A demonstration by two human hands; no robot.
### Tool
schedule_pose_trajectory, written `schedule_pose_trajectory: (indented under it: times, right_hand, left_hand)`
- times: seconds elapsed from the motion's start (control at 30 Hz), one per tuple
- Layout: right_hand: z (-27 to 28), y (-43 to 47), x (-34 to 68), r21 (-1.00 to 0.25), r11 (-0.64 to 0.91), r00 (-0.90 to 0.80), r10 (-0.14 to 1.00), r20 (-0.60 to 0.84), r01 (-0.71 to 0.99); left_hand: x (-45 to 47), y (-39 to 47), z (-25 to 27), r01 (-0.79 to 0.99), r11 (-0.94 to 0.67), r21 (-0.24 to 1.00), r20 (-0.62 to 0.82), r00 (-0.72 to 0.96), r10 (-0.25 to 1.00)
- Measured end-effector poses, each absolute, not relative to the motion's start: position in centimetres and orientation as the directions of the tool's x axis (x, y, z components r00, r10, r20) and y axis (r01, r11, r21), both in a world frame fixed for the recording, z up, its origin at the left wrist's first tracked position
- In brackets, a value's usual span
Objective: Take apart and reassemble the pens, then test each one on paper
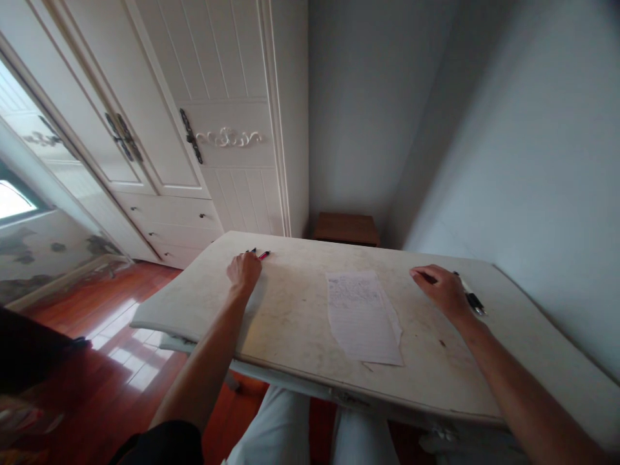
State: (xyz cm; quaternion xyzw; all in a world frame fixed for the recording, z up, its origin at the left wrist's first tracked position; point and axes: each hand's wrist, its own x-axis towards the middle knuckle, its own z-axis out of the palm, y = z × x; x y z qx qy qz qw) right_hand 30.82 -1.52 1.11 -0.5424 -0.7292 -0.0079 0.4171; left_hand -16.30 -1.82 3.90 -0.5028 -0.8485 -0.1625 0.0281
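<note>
Left hand (245, 272): We have it down by the red pen (264, 255); we can't tell if our fingers grip it.
Right hand (445, 294): Our fingers curl in, just beside the black and white pens (476, 303); we can't tell if they hold anything.
Paper (364, 323): It lies on the table (290, 316) between our hands, touching neither.
Pens: We seem to be handling these, one hand at each side. Picking one up would call for a firm pinch.
</note>
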Motion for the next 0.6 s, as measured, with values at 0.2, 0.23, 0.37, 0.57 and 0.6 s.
schedule_pose_trajectory:
  times: [0.2,0.23,0.37,0.57,0.6]
  right_hand:
    - [1.5,-1.8,30.4,-0.427,0.481,-0.116,0.756,0.644,0.766]
    - [1.5,-1.8,30.3,-0.421,0.497,-0.128,0.748,0.651,0.759]
    - [1.6,-1.9,30.1,-0.418,0.515,-0.141,0.740,0.658,0.749]
    - [1.8,-2.1,29.9,-0.432,0.510,-0.122,0.739,0.663,0.744]
    - [1.8,-2.1,29.9,-0.431,0.511,-0.125,0.740,0.661,0.744]
  left_hand:
    - [-15.8,-1.9,4.1,0.900,0.372,0.227,0.281,-0.426,0.860]
    - [-15.8,-1.9,4.0,0.900,0.372,0.227,0.270,-0.425,0.864]
    - [-16.2,-1.5,3.6,0.918,0.289,0.274,0.285,-0.364,0.887]
    - [-15.6,-1.0,2.9,0.784,-0.109,0.611,0.561,-0.332,0.758]
    - [-15.3,-1.0,2.9,0.716,-0.186,0.673,0.582,-0.357,0.731]
